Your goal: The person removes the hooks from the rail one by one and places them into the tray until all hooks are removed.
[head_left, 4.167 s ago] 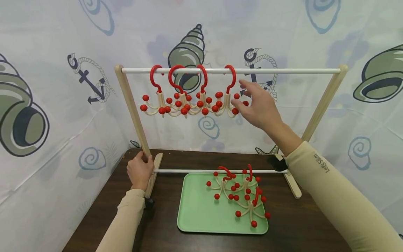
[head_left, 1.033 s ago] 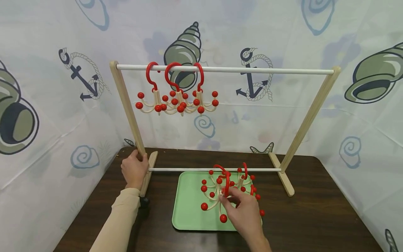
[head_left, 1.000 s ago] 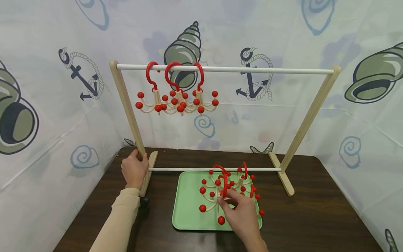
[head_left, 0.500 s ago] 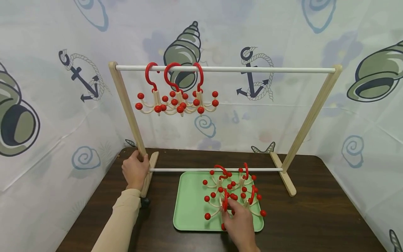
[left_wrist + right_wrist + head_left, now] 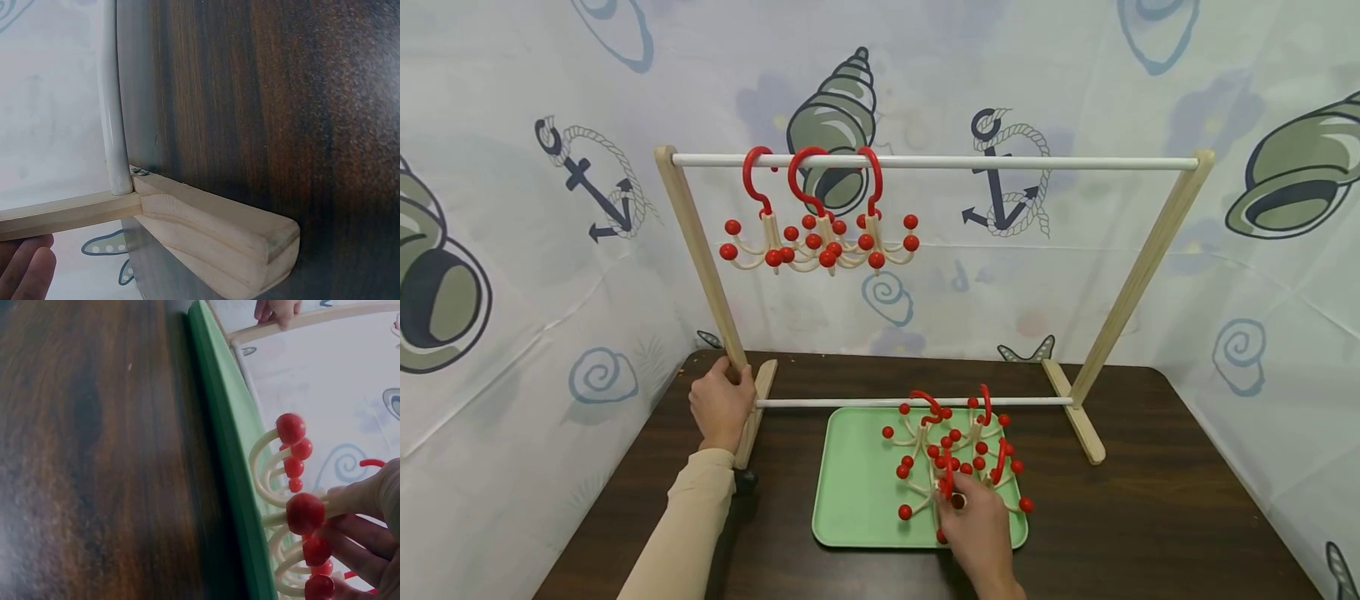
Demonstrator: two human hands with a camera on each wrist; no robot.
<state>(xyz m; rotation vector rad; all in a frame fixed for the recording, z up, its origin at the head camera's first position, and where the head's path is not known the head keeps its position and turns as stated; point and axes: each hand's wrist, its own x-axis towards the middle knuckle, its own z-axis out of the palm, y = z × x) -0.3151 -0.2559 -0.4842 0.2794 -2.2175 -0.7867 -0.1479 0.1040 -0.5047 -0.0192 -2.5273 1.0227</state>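
Left hand (image 5: pixel 722 404) on a wooden post (image 5: pixel 700 250), right hand (image 5: pixel 977 529) on a hanger (image 5: pixel 948 473)

Far left: cream sleeve (image 5: pixel 677 533), left hand gripping the post low down, toward the far left corner of the table (image 5: pixel 1172 500). In the left wrist view its fingertips (image 5: pixel 37 269) showed at the edge of the wood. A wooden foot (image 5: pixel 764 382) stood just beside that hand.

Top rail (image 5: pixel 1037 163): three other hangers hung by red hooks along its left half: first (image 5: pixel 771 229), second (image 5: pixel 824 229), third (image 5: pixel 873 227). Their ball-tipped arms overlapped in the head view.

Low rail (image 5: pixel 820 403) ran just behind the far edge of a green tray (image 5: pixel 850 500). Right hand was at the tray's near edge, right of its middle, thumb and fingers pinching the hanger below its hook. Hanger upright; could not tell whether its arms touched the tray.

Three more lay on the tray's right half: one (image 5: pixel 922 435) by the far edge, one (image 5: pixel 976 432) near the far right corner, one (image 5: pixel 989 478) by the right edge, a ball past the rim.

Far right: second post (image 5: pixel 1138 283), its foot (image 5: pixel 1086 437) on the table.
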